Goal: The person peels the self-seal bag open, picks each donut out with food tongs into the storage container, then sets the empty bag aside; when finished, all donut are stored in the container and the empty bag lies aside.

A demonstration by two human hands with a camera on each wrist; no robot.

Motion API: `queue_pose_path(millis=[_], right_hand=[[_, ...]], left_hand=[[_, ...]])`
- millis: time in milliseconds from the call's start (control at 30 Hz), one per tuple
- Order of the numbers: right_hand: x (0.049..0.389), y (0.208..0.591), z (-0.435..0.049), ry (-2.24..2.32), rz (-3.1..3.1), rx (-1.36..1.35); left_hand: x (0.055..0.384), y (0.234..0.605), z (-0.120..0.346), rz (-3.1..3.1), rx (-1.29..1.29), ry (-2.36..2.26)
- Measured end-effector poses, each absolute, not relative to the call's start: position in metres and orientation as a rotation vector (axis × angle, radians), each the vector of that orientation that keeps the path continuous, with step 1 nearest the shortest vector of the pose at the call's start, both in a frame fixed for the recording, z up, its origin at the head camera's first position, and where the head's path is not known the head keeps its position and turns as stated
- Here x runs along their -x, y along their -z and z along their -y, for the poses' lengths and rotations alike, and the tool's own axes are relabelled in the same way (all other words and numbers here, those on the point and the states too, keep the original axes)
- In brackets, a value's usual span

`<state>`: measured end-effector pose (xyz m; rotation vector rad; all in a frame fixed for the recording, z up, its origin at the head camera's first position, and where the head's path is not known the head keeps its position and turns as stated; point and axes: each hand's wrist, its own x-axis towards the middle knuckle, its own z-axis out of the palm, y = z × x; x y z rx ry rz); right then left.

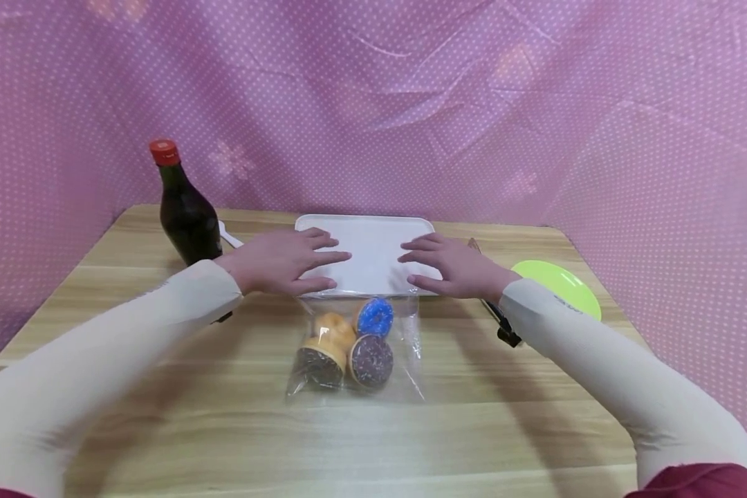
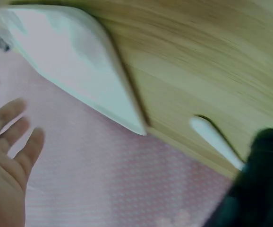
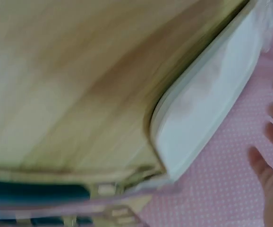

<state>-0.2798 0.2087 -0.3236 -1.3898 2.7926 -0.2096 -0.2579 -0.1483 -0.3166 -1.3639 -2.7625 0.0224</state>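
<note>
A white rectangular tray (image 1: 373, 238) lies at the back middle of the table. My left hand (image 1: 283, 261) hovers over its left side, fingers spread and holding nothing. At its right side is my right hand (image 1: 457, 268), likewise spread and holding nothing. Just in front of the tray lies a transparent plastic bag (image 1: 407, 346) of doughnuts: a blue one (image 1: 375, 317), a dark brown one (image 1: 371, 361) and tan-coloured ones (image 1: 335, 329). Whether any fingertip touches the bag or tray cannot be told. Both wrist views show the tray (image 2: 75, 61) beside loosely extended fingers.
A dark bottle (image 1: 189, 218) with a red cap stands behind the left wrist, by a white handle (image 1: 229, 236). On the right, a green plate (image 1: 557, 282) and a black-handled utensil (image 1: 506, 328) lie partly behind the right forearm. A pink dotted cloth (image 1: 373, 124) hangs behind the table.
</note>
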Motion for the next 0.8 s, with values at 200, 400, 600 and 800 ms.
queue_pose_path(millis=[200, 400, 600, 800], right_hand=[[0.272, 0.329, -0.199, 0.495, -2.633, 1.248], [0.270, 0.334, -0.195, 0.603, -2.552, 1.214], [0.268, 0.334, -0.191, 0.649, -2.534, 1.244], [0.267, 0.335, -0.189, 0.668, -2.549, 1.247]], left_hand=[[0.248, 0.314, 0.126, 2.964, 1.393, 0.237], [0.249, 0.322, 0.116, 3.039, 1.447, 0.612], [0.251, 0.329, 0.115, 3.006, 1.447, 0.694], [0.252, 0.333, 0.118, 3.029, 1.399, 0.791]])
